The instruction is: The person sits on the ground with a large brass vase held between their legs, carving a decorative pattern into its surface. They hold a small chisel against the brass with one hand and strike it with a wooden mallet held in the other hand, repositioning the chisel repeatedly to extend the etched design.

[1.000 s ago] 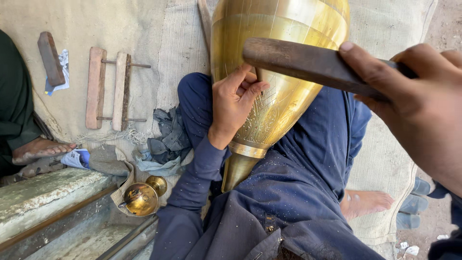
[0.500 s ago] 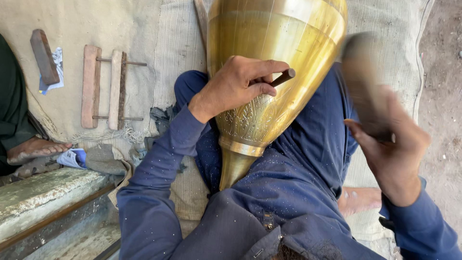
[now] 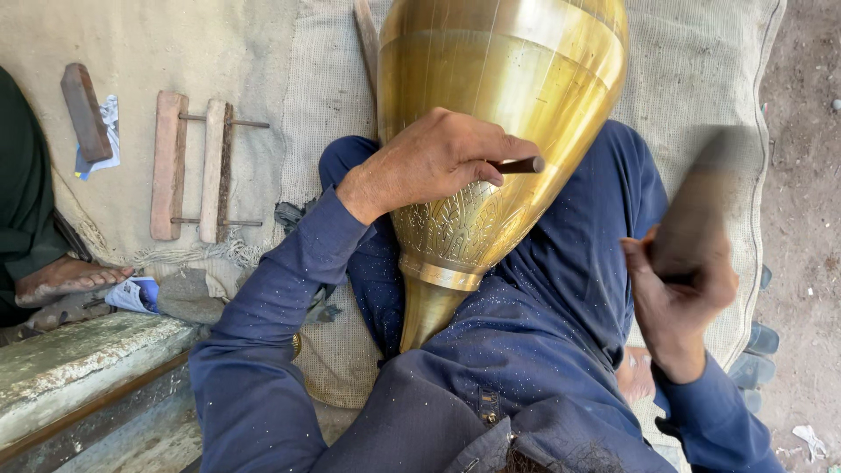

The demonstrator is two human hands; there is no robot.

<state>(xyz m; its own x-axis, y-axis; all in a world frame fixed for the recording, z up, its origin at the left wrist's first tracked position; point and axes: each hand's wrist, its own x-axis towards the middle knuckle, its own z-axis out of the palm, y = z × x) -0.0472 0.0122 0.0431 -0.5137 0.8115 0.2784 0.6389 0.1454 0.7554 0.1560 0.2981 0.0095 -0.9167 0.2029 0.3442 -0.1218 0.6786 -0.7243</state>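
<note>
A large brass vase [image 3: 508, 96] lies tilted across my lap, its narrow neck [image 3: 425, 307] toward me and engraved patterns near the neck. My left hand [image 3: 429, 162] rests on the vase and grips a short dark metal chisel [image 3: 519, 165] whose tip points right along the surface. My right hand [image 3: 679, 298] is raised to the right of the vase and holds a dark wooden mallet [image 3: 696, 206], blurred by motion. My blue sleeves and trousers are speckled with fine dust.
A wooden frame tool [image 3: 188, 166] and a dark wooden block [image 3: 85, 109] lie on the cloth at the left. Another person's bare foot [image 3: 61, 278] shows at the left edge, beside a worn stone slab [image 3: 79, 359]. Dirt ground [image 3: 802, 175] lies at the right.
My left hand has shifted up the vase and now holds the chisel against it. My right hand drew the mallet back from in front of the vase to the right side.
</note>
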